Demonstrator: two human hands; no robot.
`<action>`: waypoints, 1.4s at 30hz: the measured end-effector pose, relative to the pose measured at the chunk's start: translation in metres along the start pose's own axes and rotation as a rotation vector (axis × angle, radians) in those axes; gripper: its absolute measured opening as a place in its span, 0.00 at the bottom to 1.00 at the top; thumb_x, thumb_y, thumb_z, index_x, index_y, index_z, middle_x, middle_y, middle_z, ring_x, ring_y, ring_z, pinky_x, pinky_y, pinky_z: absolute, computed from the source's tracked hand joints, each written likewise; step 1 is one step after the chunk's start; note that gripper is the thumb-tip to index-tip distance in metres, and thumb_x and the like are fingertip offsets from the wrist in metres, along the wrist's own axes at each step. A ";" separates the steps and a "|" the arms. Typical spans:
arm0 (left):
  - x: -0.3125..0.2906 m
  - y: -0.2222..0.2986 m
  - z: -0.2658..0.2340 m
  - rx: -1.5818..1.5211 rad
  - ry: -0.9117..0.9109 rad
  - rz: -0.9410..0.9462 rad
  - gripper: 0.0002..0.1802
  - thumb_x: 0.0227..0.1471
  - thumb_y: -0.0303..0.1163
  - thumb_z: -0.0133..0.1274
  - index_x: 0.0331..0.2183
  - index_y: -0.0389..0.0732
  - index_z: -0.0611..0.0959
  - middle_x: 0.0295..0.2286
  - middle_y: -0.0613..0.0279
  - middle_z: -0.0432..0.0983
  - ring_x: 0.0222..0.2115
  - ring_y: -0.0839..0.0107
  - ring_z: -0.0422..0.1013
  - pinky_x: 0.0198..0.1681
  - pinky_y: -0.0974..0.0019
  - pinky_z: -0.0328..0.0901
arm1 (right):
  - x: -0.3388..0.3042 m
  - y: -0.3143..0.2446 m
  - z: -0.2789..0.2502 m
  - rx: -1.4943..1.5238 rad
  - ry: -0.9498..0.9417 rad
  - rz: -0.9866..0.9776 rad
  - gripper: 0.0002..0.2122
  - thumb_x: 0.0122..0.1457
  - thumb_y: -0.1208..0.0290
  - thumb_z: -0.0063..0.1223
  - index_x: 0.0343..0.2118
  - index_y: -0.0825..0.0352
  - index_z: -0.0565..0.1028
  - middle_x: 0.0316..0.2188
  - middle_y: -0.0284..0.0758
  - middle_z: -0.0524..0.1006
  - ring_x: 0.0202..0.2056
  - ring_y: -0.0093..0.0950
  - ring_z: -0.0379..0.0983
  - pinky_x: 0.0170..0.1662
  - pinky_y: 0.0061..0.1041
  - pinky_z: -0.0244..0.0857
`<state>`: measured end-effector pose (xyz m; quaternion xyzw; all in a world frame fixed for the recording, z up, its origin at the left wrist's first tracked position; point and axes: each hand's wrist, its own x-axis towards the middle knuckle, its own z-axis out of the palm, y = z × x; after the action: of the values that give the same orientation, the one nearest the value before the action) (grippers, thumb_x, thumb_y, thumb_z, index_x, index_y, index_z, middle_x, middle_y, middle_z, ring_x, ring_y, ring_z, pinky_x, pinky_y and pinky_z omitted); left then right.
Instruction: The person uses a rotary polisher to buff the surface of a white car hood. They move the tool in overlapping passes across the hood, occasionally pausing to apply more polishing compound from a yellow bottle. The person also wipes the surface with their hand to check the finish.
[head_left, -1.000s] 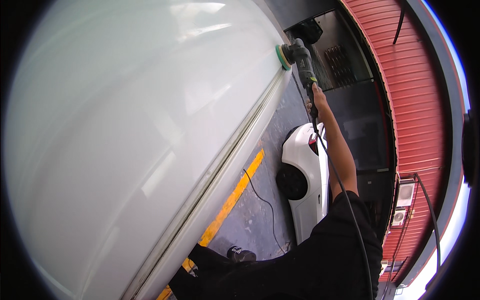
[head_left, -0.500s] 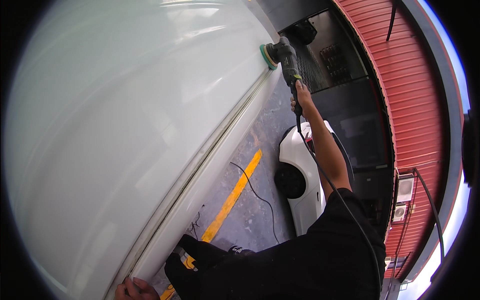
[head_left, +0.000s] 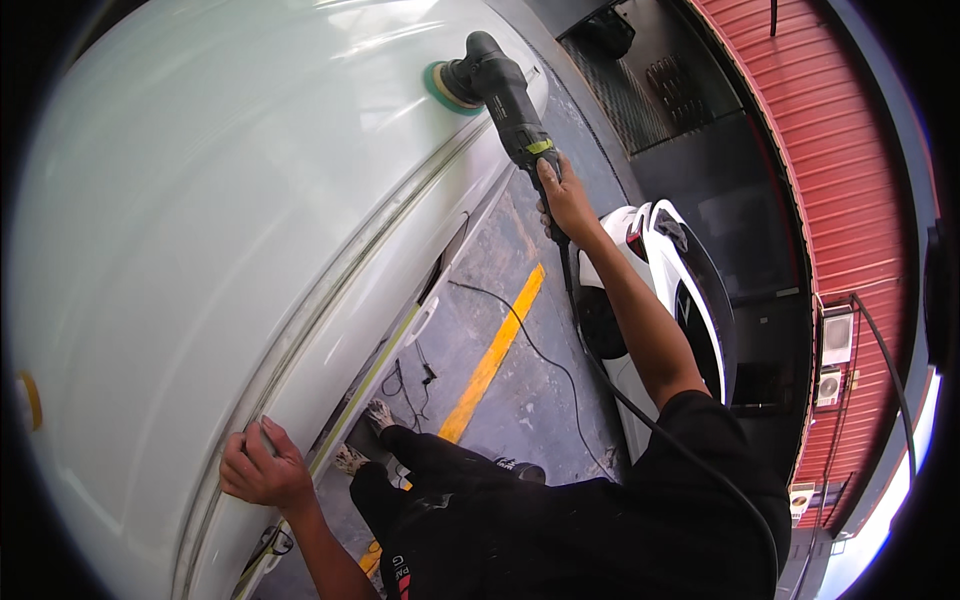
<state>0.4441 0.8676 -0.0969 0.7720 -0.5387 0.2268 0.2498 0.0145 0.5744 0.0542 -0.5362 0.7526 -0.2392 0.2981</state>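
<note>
My right hand [head_left: 566, 203] is wrapped round the rear grip of a black polisher [head_left: 508, 100] that reaches out ahead of me. Its round green-edged pad [head_left: 436, 86] meets the white roof panel [head_left: 230, 220] of a vehicle, close to the seam along its side. Lower left, my left hand [head_left: 265, 468] rests at the grooved roof seam [head_left: 330, 290] with its fingers curled together. Something small and greyish may sit between its fingertips, but I cannot make it out. The polisher's black cable [head_left: 640, 412] runs back along my right arm.
An open door [head_left: 425, 322] shows below the roof edge. Another white car [head_left: 655, 300] is parked to the right. Loose cables [head_left: 530, 335] lie on the grey floor beside a yellow line [head_left: 490, 355]. A yellow round thing [head_left: 30, 400] lies on the roof's far left.
The polisher has moved left and nearer, further onto the roof panel. My left hand has come farther into view along the seam. The whole view has shifted, showing the open door.
</note>
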 end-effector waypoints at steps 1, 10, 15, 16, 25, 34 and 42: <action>-0.002 0.001 0.000 0.000 0.005 -0.002 0.06 0.62 0.39 0.63 0.36 0.48 0.84 0.36 0.68 0.77 0.38 0.63 0.74 0.42 0.55 0.65 | -0.016 -0.003 0.003 -0.002 -0.008 -0.021 0.33 0.73 0.46 0.46 0.73 0.56 0.53 0.21 0.31 0.70 0.17 0.22 0.67 0.19 0.28 0.66; -0.014 -0.002 0.005 -0.012 0.040 0.016 0.06 0.63 0.39 0.62 0.36 0.51 0.84 0.36 0.68 0.77 0.37 0.63 0.74 0.42 0.57 0.64 | -0.112 0.019 0.028 -0.197 -0.111 -0.202 0.35 0.72 0.43 0.46 0.75 0.55 0.52 0.21 0.34 0.72 0.22 0.25 0.72 0.28 0.30 0.68; -0.017 -0.005 0.008 -0.011 0.039 0.028 0.05 0.63 0.38 0.62 0.37 0.50 0.83 0.38 0.67 0.78 0.38 0.62 0.75 0.42 0.56 0.64 | -0.092 0.035 0.028 -0.073 -0.125 -0.113 0.36 0.72 0.42 0.46 0.75 0.54 0.51 0.20 0.34 0.72 0.21 0.25 0.72 0.26 0.30 0.67; -0.017 -0.005 0.009 -0.006 0.033 0.028 0.05 0.63 0.38 0.62 0.37 0.50 0.83 0.38 0.67 0.78 0.38 0.62 0.75 0.42 0.56 0.64 | -0.080 0.038 0.023 -0.058 -0.112 -0.087 0.35 0.72 0.43 0.46 0.75 0.54 0.51 0.20 0.33 0.72 0.20 0.25 0.71 0.24 0.29 0.66; -0.019 -0.007 0.010 0.033 0.011 0.067 0.03 0.63 0.33 0.59 0.38 0.46 0.83 0.37 0.62 0.76 0.38 0.59 0.74 0.41 0.53 0.63 | 0.080 0.070 -0.029 -0.023 0.043 -0.049 0.36 0.72 0.43 0.46 0.75 0.54 0.51 0.20 0.29 0.69 0.17 0.21 0.66 0.18 0.26 0.63; -0.021 -0.007 0.008 0.029 -0.008 0.089 0.04 0.61 0.31 0.59 0.38 0.43 0.82 0.37 0.59 0.76 0.40 0.57 0.73 0.44 0.51 0.62 | 0.195 0.015 -0.034 0.012 0.042 -0.019 0.30 0.72 0.44 0.46 0.69 0.58 0.59 0.23 0.33 0.70 0.16 0.22 0.66 0.16 0.27 0.64; -0.014 -0.002 -0.001 0.029 0.020 0.032 0.05 0.59 0.32 0.60 0.36 0.43 0.82 0.36 0.59 0.75 0.38 0.58 0.72 0.45 0.52 0.62 | 0.109 -0.018 0.024 0.071 -0.080 -0.190 0.31 0.73 0.47 0.47 0.70 0.59 0.57 0.18 0.28 0.68 0.14 0.19 0.63 0.16 0.25 0.60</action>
<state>0.4416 0.8785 -0.1049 0.7647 -0.5449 0.2462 0.2402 0.0164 0.4642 0.0287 -0.6031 0.6770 -0.2715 0.3227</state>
